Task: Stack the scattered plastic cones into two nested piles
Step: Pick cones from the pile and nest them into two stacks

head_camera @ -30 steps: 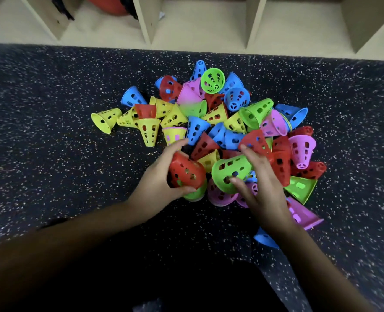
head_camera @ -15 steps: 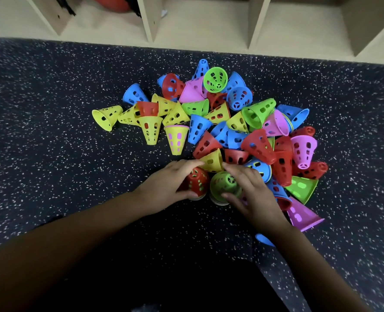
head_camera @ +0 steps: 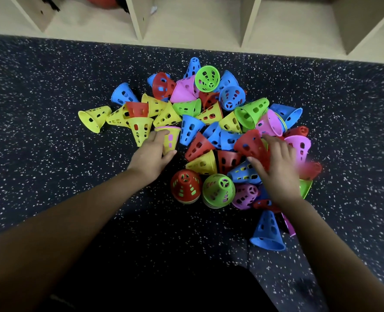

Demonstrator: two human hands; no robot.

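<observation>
A heap of perforated plastic cones (head_camera: pixel 209 118) in several colours lies on the dark speckled floor. Two small upright piles stand at its near edge: one topped by a red cone (head_camera: pixel 185 185), one topped by a green cone (head_camera: pixel 218 189). My left hand (head_camera: pixel 153 155) grips a yellow cone with a pink one inside (head_camera: pixel 171 138) at the heap's left side. My right hand (head_camera: pixel 276 165) grips a red cone (head_camera: pixel 250 144) on the heap's right side. A blurred red cone (head_camera: pixel 311 168) lies just right of that hand.
A lone blue cone (head_camera: pixel 268 233) lies near my right forearm, with a pink cone (head_camera: pixel 288 226) partly hidden behind the arm. Beige wooden cubby shelves (head_camera: pixel 247 21) run along the far edge of the floor. Speckled floor (head_camera: pixel 40 154) stretches to the left.
Both hands let go of the red and green cones, which now stand as upright piles. My left hand moved up-left onto the yellow cone; my right moved up-right onto a red cone.
</observation>
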